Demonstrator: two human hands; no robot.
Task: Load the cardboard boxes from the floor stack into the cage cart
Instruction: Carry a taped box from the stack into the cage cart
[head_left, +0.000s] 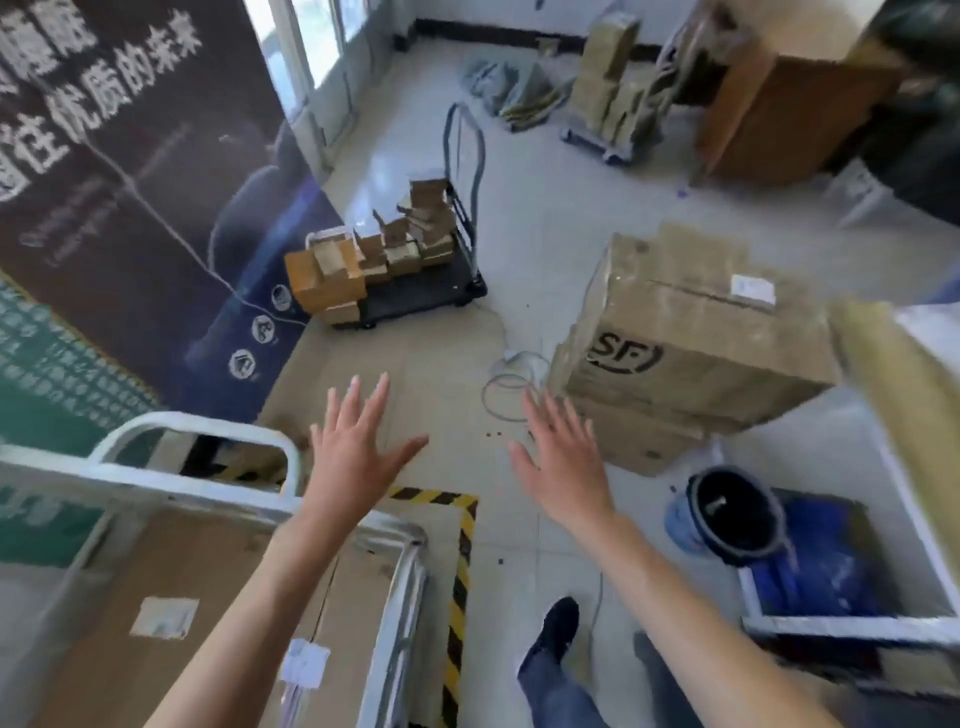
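Empty left hand (353, 457) and right hand (561, 462) hover, fingers spread straight; cardboard box (691, 358) just right, cage cart (156, 480) near left.

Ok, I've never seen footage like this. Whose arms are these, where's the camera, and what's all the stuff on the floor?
There is no machine here. A person wears a camera on their head, so this single picture looks forward and down along their own arms. The left hand and the right hand are both spread open in the air and hold nothing. Just beyond the right hand, big cardboard boxes sit stacked on the floor; the top one is printed SF. At the lower left is the cage cart, a white metal frame with one box already inside. Further back, a flat trolley carries small boxes. At the right stands a bucket, and the person's shoe shows at the bottom.
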